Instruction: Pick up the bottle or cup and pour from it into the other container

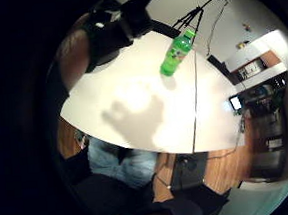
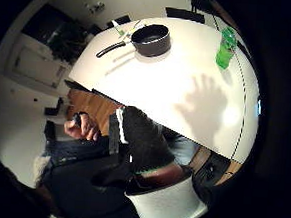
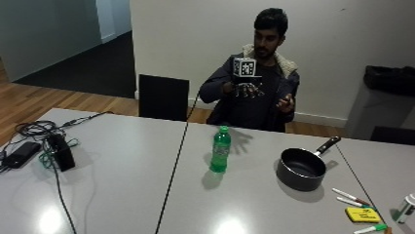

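- Two task items on the tabletop: green soda bottle (image 3: 220,149) upright mid-table, cap on; black saucepan (image 3: 302,168) toward the person's left edge, well apart.
- Gloved right hand (image 3: 244,89) raised above the person's edge, fingers spread, holding nothing.
- Risk: tall narrow bottle may tip if clipped on approach; capped, it won't pour.
- Open tabletop surrounds bottle; markers (image 3: 350,197) sit beyond the pan.

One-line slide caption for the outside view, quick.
Gloved right hand raised open above the table, green plastic bottle upright beside the black saucepan, nothing held.
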